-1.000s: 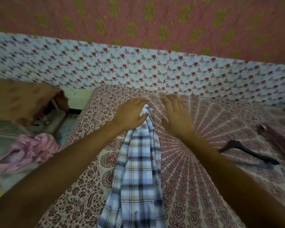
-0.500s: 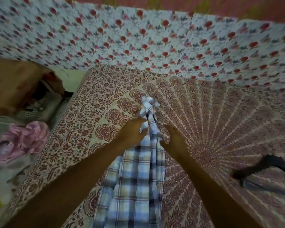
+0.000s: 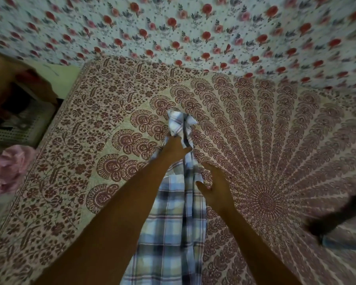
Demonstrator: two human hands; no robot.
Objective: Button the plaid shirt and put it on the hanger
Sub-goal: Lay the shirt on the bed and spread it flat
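Observation:
A blue and white plaid shirt (image 3: 173, 227) lies bunched in a long strip on the patterned bedspread (image 3: 90, 140), its far end crumpled near the middle of the bed. My left hand (image 3: 174, 149) grips the shirt close to that far end. My right hand (image 3: 216, 188) lies on the shirt's right edge, thumb on the cloth and fingers spread over the spread beside it. A black hanger (image 3: 337, 219) lies on the bed at the right edge, blurred.
A floral sheet (image 3: 193, 33) hangs along the far side of the bed. Left of the bed are a pink cloth (image 3: 6, 169), a white perforated basket (image 3: 19, 128) and a brown cloth (image 3: 0, 79).
The view has tilted down and closer. Both hands slid back toward me along the shirt, the right hand further than the left. The shirt's far end stays where it lay.

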